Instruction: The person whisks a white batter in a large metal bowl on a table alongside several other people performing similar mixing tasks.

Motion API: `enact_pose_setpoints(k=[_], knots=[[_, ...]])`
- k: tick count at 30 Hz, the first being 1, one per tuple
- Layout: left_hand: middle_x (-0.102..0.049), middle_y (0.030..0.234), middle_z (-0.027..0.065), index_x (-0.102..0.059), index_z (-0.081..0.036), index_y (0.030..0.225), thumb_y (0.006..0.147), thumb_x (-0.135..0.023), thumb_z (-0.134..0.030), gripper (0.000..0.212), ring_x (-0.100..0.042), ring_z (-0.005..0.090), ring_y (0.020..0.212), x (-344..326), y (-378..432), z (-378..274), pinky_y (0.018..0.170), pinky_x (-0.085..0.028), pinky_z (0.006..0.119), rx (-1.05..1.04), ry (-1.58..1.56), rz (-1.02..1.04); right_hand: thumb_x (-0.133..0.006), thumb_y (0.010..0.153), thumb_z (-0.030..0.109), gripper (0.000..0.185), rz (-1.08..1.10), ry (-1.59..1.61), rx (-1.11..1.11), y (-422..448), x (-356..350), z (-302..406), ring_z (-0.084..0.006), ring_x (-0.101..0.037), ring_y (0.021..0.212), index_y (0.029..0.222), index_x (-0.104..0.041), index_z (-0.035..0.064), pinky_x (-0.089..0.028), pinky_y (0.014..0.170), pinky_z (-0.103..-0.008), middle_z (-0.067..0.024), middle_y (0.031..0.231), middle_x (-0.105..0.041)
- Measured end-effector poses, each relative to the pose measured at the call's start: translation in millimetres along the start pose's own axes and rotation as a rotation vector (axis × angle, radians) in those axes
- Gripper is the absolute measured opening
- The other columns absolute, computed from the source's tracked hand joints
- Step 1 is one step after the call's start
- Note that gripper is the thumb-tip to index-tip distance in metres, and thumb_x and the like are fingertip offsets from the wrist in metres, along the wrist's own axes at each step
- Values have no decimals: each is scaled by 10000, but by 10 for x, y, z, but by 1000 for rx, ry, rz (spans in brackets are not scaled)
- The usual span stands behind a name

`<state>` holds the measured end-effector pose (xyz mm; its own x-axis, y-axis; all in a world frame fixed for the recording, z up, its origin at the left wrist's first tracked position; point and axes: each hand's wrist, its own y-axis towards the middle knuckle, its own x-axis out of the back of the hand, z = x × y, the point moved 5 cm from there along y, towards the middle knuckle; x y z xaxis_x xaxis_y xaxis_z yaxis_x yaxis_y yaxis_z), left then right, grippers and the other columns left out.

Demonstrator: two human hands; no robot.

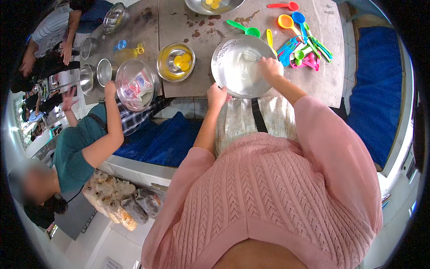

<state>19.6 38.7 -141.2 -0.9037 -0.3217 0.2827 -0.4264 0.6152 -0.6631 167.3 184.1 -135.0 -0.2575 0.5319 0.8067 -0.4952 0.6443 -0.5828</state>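
A wide metal mixing bowl holding a white, wet mixture stands at the table's near edge. My right hand grips the handle of a wire whisk, whose wires dip into the mixture. At the bowl's lower left rim, my left hand holds on with its thumb at the edge. Left of it is a smaller steel bowl with several egg yolks. A green measuring spoon and a yellow-handled one lie close to the mixing bowl.
Colourful plastic measuring spoons are heaped at the right. Another bowl with yolks stands at the far edge. A co-worker at the left holds a clear bowl with packets. Further steel bowls and another person are beyond.
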Motion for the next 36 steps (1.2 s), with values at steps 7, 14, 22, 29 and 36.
enact_pose_setpoints(k=[7,14,22,29,36], knots=[[-573,598,161,-473,98,801,739,-469,-38,149,-584,203,468,64,51,111,381,-467,274,-2,48,-51,-489,711,216,203,-6,268,-109,32,366,-17,-241,-576,822,798,-602,71,-470,676,-356,-114,827,-600],[-574,593,156,-485,89,781,736,-459,-33,133,-582,200,462,34,93,-4,390,-467,272,-14,70,-41,-533,685,289,250,63,61,116,-179,275,268,-237,-582,794,775,-605,68,-483,634,-336,-128,806,-596],[-582,644,155,-492,82,849,755,-475,-41,156,-586,195,486,-1,75,-41,388,-476,261,38,70,10,-514,702,171,151,46,-36,113,-198,52,316,-167,-598,710,800,-604,100,-483,589,-280,-43,762,-608],[-581,614,144,-499,67,831,753,-474,-59,151,-586,191,481,40,109,-10,394,-473,264,3,104,-15,-457,743,258,251,-48,0,126,-300,259,387,-248,-592,745,811,-592,58,-482,629,-352,-133,757,-596],[-565,535,149,-488,70,778,731,-456,-48,131,-572,189,434,23,123,-105,398,-461,268,-46,203,-44,-462,751,291,272,-119,127,66,-113,-14,290,-249,-596,699,731,-589,51,-487,574,-349,-127,721,-596]])
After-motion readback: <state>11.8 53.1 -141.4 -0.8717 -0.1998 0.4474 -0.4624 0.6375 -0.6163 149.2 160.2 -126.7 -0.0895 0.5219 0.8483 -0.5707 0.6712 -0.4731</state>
